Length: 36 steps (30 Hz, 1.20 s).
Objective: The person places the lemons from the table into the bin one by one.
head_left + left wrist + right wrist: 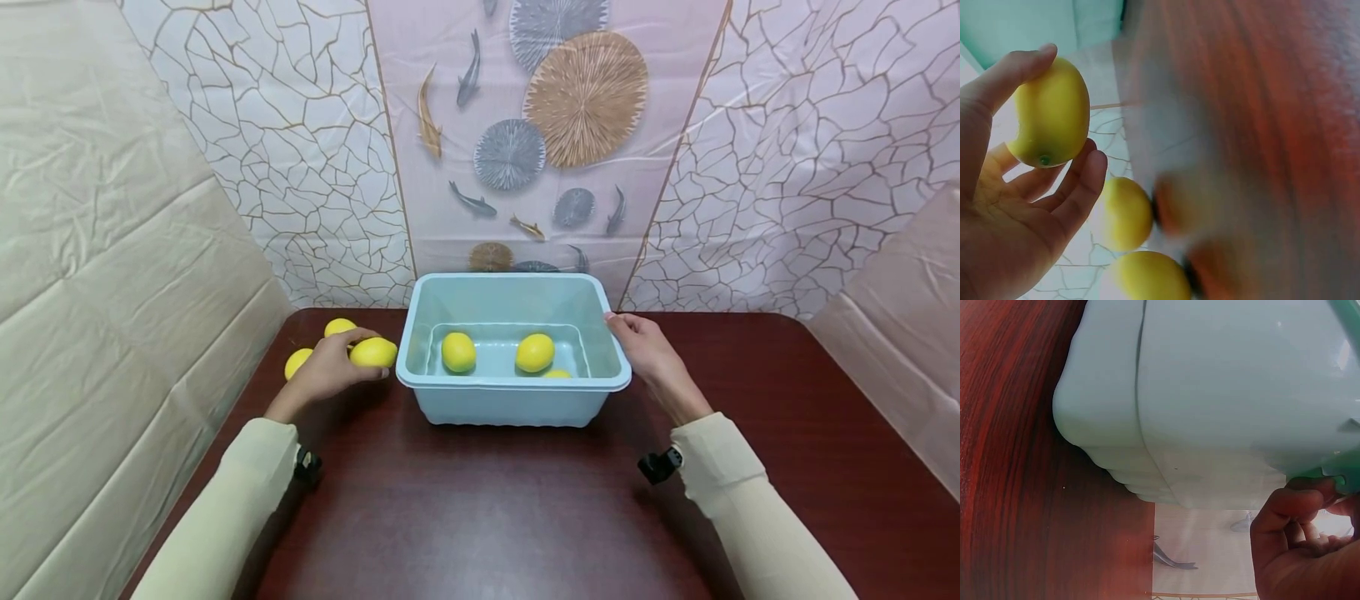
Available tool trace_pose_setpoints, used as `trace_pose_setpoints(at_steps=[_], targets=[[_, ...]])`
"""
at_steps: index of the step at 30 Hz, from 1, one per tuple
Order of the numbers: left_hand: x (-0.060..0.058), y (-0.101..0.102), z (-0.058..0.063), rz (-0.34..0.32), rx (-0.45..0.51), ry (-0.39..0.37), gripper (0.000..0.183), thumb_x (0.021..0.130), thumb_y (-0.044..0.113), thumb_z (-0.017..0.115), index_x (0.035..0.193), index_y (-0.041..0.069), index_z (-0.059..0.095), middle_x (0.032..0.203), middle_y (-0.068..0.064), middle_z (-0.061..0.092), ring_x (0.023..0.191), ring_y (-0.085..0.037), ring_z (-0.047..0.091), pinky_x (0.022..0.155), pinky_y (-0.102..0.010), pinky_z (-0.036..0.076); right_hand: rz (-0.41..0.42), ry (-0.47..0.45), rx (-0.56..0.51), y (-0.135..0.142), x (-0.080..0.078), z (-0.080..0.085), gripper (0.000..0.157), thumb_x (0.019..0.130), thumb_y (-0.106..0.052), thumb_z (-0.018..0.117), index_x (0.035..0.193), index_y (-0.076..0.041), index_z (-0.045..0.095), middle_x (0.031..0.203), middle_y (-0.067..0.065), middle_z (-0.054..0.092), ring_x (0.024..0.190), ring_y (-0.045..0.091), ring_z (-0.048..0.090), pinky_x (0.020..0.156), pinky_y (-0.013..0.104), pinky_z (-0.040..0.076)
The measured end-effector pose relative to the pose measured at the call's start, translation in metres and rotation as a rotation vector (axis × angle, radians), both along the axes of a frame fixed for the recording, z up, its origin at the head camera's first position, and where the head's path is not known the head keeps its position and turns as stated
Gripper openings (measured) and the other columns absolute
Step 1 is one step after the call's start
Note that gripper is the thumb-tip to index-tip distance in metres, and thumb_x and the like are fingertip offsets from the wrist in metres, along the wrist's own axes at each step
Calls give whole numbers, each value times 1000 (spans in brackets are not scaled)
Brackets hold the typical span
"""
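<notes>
My left hand (333,367) grips a yellow lemon (373,352) between thumb and fingers, just left of the light blue plastic basin (510,406). In the left wrist view that lemon (1054,115) is held above the table, its green stem end showing. Two more lemons, one farther back (340,327) and one nearer (297,363), lie beside the left hand. Inside the basin sit a left lemon (458,352), a right lemon (535,353) and a third lemon (557,374) mostly hidden by the front wall. My right hand (647,346) pinches the basin's right rim, as the right wrist view also shows.
The dark red-brown table (480,508) carries everything. A patterned cloth backdrop (322,167) rises right behind the basin, and a beige cloth wall (112,275) closes the left side. Another cloth wall (900,333) stands along the right edge.
</notes>
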<state>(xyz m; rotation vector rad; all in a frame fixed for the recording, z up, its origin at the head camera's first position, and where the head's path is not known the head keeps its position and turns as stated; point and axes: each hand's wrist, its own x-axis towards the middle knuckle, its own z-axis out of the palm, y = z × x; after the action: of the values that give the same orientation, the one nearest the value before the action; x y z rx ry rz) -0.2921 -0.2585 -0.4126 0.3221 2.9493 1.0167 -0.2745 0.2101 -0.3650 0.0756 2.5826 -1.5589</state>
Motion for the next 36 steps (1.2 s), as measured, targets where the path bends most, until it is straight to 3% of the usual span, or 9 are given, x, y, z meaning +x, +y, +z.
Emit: trace_pose_setpoints(at_steps=[10, 27, 36], targets=[[5, 3, 19, 10, 15, 74, 63, 77, 41, 84, 130, 19, 59, 114, -5, 62, 94, -26, 56, 77, -39, 46, -1, -6, 0, 0, 0, 0, 69, 104, -54, 35, 146, 0, 43, 129, 25, 56, 108, 35, 61, 76, 32, 55], [7, 1, 32, 31, 18, 90, 58, 79, 38, 83, 127, 19, 57, 110, -8, 63, 91, -28, 59, 78, -38, 49, -4, -7, 8, -1, 0, 1, 69, 104, -54, 34, 147, 0, 42, 130, 24, 57, 106, 31, 62, 73, 28, 54], [8, 1, 43, 59, 34, 134, 64, 80, 39, 82, 133, 15, 57, 121, -9, 62, 96, -28, 57, 82, -41, 47, -10, -10, 7, -2, 1, 2, 69, 104, -54, 34, 147, 0, 42, 131, 24, 56, 110, 33, 61, 74, 29, 54]])
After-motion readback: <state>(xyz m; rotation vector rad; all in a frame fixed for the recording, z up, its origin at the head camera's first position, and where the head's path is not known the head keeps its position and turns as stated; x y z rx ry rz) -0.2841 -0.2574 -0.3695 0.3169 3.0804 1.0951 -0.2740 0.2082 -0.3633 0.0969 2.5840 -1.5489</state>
